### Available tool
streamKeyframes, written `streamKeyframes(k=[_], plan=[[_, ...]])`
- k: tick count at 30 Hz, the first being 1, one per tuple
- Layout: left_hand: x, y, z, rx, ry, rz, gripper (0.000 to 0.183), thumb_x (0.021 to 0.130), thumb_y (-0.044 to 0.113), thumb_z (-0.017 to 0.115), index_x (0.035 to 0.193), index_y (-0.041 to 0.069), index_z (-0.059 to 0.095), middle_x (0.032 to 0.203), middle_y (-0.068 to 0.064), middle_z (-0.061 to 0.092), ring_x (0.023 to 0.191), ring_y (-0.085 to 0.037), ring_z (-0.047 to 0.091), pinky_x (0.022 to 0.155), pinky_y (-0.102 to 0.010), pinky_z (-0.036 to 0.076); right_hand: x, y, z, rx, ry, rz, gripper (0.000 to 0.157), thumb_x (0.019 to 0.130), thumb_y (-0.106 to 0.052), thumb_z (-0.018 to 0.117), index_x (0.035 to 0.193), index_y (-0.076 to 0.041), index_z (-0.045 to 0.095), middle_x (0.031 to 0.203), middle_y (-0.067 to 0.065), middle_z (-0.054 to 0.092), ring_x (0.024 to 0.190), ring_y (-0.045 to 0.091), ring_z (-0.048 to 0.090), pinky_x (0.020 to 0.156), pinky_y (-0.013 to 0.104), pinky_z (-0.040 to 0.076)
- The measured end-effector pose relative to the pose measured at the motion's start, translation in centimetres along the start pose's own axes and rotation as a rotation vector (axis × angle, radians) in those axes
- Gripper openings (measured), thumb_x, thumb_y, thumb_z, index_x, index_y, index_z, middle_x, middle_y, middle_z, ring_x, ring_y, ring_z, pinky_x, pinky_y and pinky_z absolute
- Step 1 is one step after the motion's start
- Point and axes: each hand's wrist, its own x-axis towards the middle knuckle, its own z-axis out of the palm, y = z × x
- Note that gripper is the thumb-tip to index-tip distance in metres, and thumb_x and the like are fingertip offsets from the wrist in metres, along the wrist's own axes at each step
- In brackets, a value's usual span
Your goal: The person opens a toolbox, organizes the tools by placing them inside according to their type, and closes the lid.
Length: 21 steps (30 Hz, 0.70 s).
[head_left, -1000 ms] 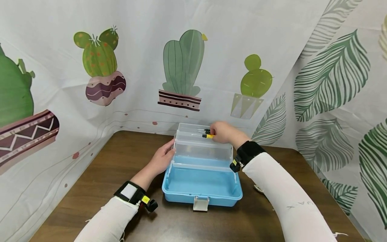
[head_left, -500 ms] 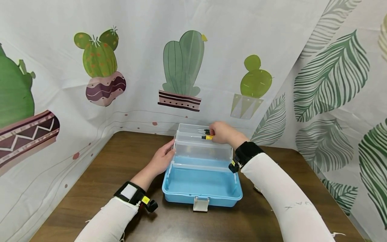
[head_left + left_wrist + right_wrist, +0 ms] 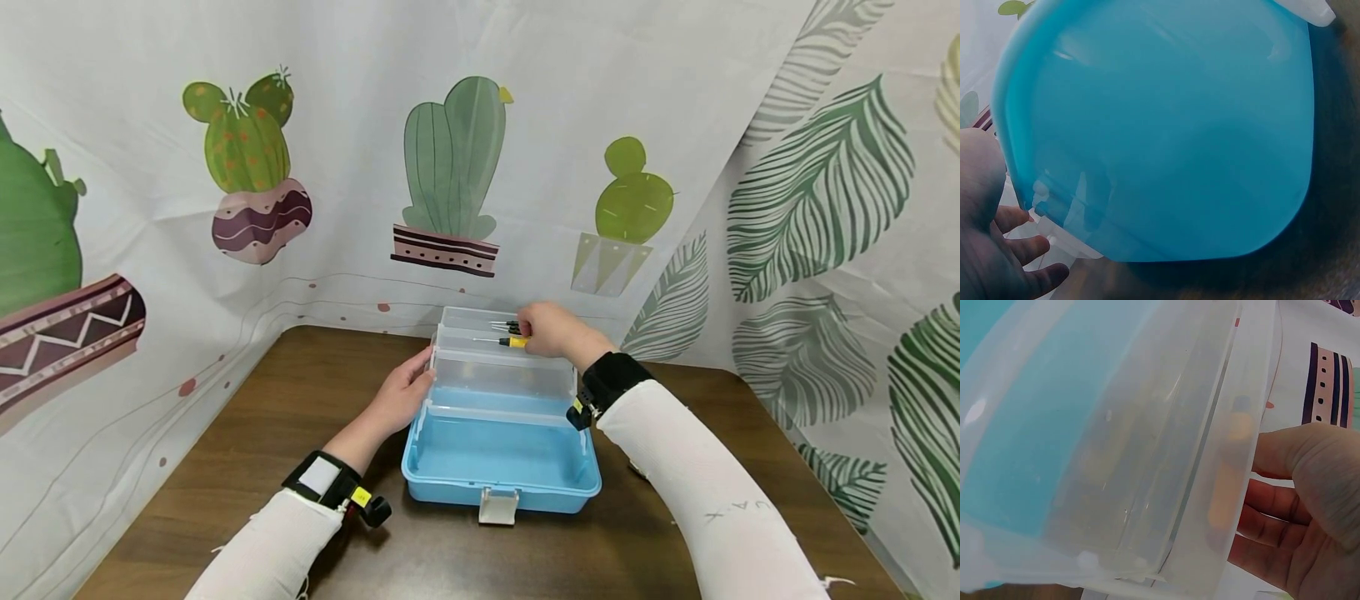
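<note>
A light-blue toolbox (image 3: 501, 458) stands unfolded on the table, with translucent trays (image 3: 506, 375) stepped up behind its base. My left hand (image 3: 401, 396) holds the left end of the trays, thumb in front and fingers behind; in the left wrist view its fingers (image 3: 1029, 248) lie by the white hinge part. My right hand (image 3: 555, 329) grips the yellow handle of a screwdriver (image 3: 513, 342) over an upper tray, its blade pointing left. The handle shows blurred through a tray wall in the right wrist view, and the fingertips are hidden there. Dark-handled screwdrivers (image 3: 506, 325) lie just behind it.
A wooden table (image 3: 262, 408) bears the box. A white latch (image 3: 498, 506) hangs at the front of the box. A small dark object (image 3: 637, 472) peeks out beside the right sleeve. A printed cloth (image 3: 352, 167) hangs right behind the table.
My right hand and the yellow screwdriver have shifted very slightly left and down since a second ago. The left hand and the box stay in place.
</note>
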Motion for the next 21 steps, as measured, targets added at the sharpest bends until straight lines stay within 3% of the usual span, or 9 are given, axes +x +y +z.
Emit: streamKeyframes(k=[21], plan=[[0.11, -0.34, -0.06, 0.002, -0.006, 0.0, 0.054, 0.111, 0.029, 0.044, 0.163, 0.022, 0.032, 0.168, -0.008, 0.034, 0.153, -0.035, 0.037, 0.118, -0.06, 0.037, -0.46, 0.21, 0.12, -0.008, 0.013, 0.041, 0.012, 0.087, -0.009, 0.07, 0.078, -0.015, 0.066, 0.082, 0.002, 0.064, 0.072, 0.019, 0.056, 0.067, 0.031, 0.045]])
